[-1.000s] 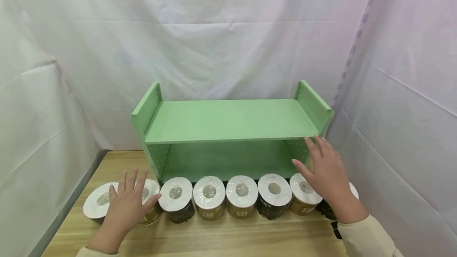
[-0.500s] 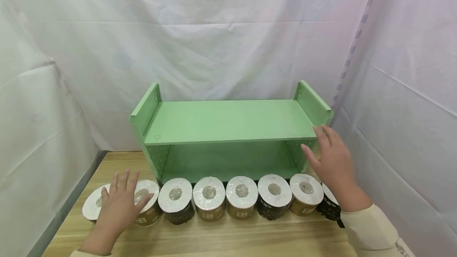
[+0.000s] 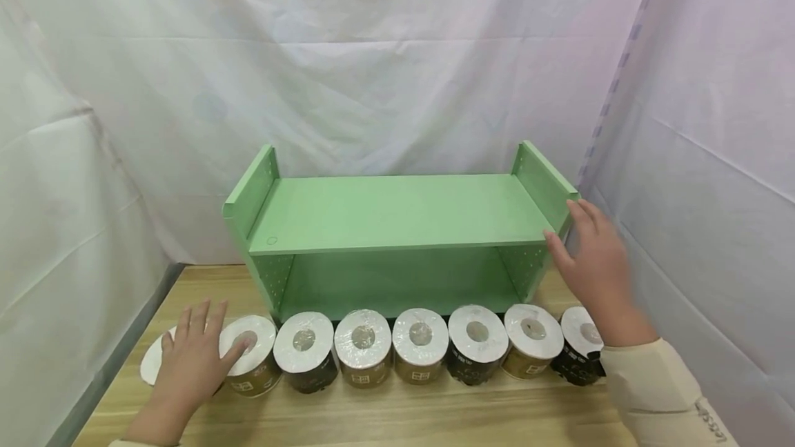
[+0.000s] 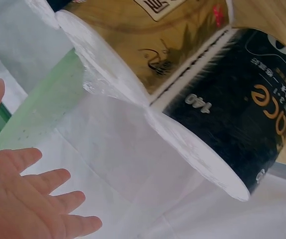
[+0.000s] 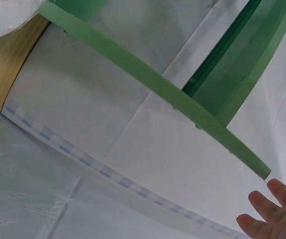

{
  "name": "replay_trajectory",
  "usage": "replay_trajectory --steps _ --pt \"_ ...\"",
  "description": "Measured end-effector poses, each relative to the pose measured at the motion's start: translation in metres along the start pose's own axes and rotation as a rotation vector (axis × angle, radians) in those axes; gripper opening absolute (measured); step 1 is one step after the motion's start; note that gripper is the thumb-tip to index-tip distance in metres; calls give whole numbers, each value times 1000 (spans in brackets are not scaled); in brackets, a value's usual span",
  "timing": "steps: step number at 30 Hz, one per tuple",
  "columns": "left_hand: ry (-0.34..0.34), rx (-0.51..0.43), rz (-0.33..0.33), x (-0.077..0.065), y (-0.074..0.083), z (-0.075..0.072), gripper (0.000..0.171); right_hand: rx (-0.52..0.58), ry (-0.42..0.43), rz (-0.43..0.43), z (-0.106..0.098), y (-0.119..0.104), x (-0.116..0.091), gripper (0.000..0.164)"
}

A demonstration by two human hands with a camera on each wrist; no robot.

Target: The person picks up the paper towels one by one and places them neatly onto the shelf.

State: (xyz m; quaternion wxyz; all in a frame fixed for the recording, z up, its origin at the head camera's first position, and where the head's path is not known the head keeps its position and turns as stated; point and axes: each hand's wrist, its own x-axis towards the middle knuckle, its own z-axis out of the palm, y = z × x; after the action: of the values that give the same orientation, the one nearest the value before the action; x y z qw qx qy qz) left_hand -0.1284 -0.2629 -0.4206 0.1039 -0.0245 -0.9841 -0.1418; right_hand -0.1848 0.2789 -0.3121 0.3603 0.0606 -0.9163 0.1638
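- Eight wrapped paper rolls (image 3: 375, 359) stand on end, close side by side, on the worktop (image 3: 348, 423); their flat ends presumably keep them steady, and a single row seems to leave each within reach.
- A green shelf unit (image 3: 397, 209) stands behind the row, perhaps set back so the rolls fit along its front.
- The person's left hand (image 3: 189, 361) is above the two leftmost rolls, fingers spread and nearly straight, holding nothing; from its wrist view it looks apart from them.
- The right hand (image 3: 596, 264) is beside the unit's right side panel (image 3: 543, 178), fingers loosely extended, gripping nothing; I cannot tell whether a fingertip touches the panel.
- The worktop has a pale wood grain.
- Around me, creased white sheeting (image 3: 397, 88) hangs behind and at both sides, with a blue-checked strip (image 3: 623, 61) at the right rear corner.
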Motion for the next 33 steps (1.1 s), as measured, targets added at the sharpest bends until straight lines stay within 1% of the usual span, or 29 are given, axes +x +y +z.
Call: replay_trajectory --steps 5,8,17,21,25,28,33 --pt "-28 18 -2 1 -5 -1 78 8 2 40 -3 4 6 57" --pt "-30 17 0 2 -7 -1 78 7 -1 56 -3 8 8 56" --pt "29 28 -1 0 -15 0 76 16 -58 83 -1 13 18 59" --pt "44 34 -7 -2 -24 1 74 19 -83 99 1 15 25 60" --pt "44 40 -13 -4 -33 1 73 20 -105 106 4 16 32 60" --pt "37 47 -23 -5 -39 -1 73 41 -131 124 6 16 36 61" --pt "30 59 -43 -6 -43 -4 73 118 -160 182 10 17 44 62"
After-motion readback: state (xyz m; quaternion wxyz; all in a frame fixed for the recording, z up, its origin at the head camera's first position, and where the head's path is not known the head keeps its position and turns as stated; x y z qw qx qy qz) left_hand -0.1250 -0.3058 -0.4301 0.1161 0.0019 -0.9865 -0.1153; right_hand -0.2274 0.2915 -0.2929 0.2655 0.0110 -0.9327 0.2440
